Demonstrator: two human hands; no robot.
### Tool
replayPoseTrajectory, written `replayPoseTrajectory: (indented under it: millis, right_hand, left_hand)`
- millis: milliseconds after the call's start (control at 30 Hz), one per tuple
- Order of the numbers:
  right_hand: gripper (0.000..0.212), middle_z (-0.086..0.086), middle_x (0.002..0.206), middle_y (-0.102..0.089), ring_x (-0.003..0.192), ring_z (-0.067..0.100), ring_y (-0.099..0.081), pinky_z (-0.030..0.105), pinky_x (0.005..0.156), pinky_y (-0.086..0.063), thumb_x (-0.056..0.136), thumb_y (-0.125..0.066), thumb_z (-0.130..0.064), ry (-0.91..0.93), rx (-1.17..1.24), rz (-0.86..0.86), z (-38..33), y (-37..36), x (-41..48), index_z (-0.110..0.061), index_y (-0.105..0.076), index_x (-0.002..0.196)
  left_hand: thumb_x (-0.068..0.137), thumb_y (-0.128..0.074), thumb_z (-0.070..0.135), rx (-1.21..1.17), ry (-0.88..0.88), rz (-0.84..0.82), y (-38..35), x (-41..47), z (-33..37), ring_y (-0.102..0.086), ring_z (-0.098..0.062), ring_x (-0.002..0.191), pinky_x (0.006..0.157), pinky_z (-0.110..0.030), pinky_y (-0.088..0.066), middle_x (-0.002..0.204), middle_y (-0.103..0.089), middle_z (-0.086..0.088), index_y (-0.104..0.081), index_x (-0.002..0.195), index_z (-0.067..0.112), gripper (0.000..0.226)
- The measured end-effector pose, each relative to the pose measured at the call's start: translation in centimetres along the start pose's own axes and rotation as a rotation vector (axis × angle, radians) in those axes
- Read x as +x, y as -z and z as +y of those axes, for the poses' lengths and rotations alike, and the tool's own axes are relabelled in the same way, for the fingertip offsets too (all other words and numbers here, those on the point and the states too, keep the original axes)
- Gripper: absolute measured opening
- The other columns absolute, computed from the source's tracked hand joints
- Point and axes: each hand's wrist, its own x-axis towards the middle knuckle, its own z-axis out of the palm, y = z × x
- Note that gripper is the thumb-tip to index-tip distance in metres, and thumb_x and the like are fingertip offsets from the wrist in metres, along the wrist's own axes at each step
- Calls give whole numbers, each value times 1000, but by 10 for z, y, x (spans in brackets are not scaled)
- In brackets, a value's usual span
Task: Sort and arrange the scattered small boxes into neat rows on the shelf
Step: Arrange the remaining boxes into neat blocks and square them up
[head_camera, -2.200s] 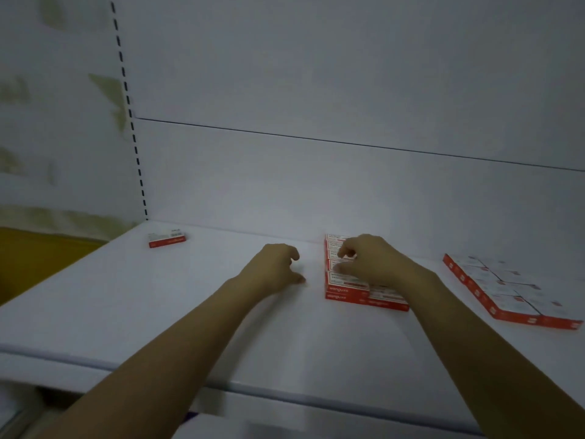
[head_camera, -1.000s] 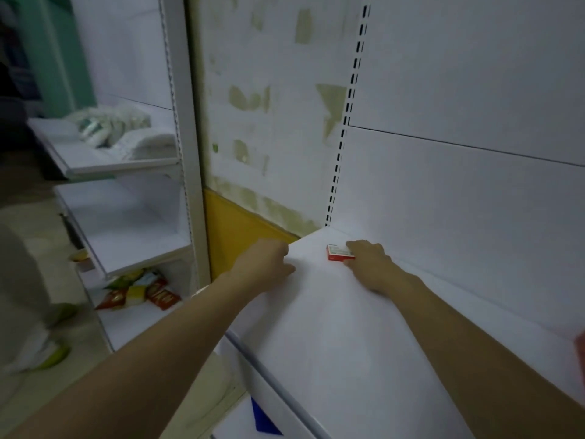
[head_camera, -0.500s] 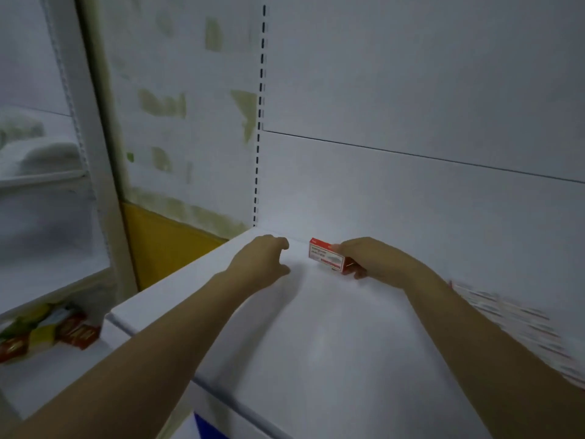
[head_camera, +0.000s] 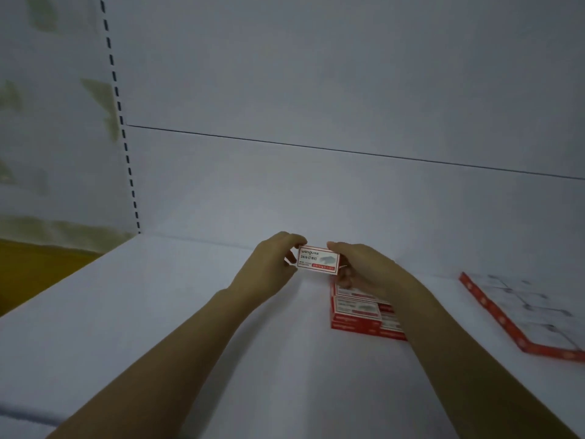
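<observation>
Both hands up off the shelf (head_camera: 158, 312), one small box (head_camera: 318, 260) between them, label facing the camera. The left hand (head_camera: 272, 264) pinches its left end and the right hand (head_camera: 364, 270) its right end, both grips narrow. Just below lies a block of boxes (head_camera: 356, 312). A second block (head_camera: 522, 315) sits far right, blurred, probably the same kind.

The left grip (head_camera: 269, 268) and right grip (head_camera: 367, 271) are bare, as are the slim forearms (head_camera: 177, 339) behind them, to the view's edge.
</observation>
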Motion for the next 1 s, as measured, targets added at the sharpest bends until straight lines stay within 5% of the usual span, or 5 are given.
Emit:
replayPoseTrajectory:
  millis: [200, 300, 433, 700, 1000]
  right_hand:
    - [46, 1, 66, -56, 54, 14, -47, 28, 58, -40, 97, -35, -47, 83, -186, 214, 15, 19, -8, -12, -63, 108]
    - [36, -6, 92, -65, 69, 11, -59, 21, 64, -49, 96, -43, -41, 214, -368, 261, 16, 20, -17, -26, -49, 128]
    - [60, -7, 134, -53, 104, 13, -62, 19, 74, -51, 87, -63, -16, 350, -469, 262, 16, 21, -19, -31, -36, 139]
    - [52, -2, 134, -49, 100, 13, -62, 16, 70, -50, 85, -63, -8, 438, -519, 375, 17, 18, -15, -28, -47, 130]
    - [52, -6, 126, -57, 95, 13, -67, 38, 91, -52, 84, -66, -11, 363, -387, 273, 17, 23, -28, -30, -49, 129]
  left_hand:
    - [86, -63, 4, -169, 81, 65, -34, 10, 19, -55, -4, 84, 66, -3, -45, 121, -59, -2, -56, 123, 15, 40]
    - [85, -64, 6, -303, 163, 117, -42, 11, 23, -57, -6, 85, 64, -3, -47, 120, -59, -1, -57, 122, 15, 39]
    - [86, -64, 7, -357, 190, 160, -43, 12, 19, -57, -6, 85, 64, -2, -47, 122, -60, -1, -56, 123, 16, 39]
    - [86, -63, 8, -377, 184, 159, -37, 13, 13, -57, -7, 87, 64, 0, -46, 123, -60, 0, -55, 125, 19, 41]
    - [83, -69, 18, -661, 220, 77, -20, 12, 21, -67, -2, 86, 77, -12, -53, 106, -68, 8, -61, 118, 24, 37]
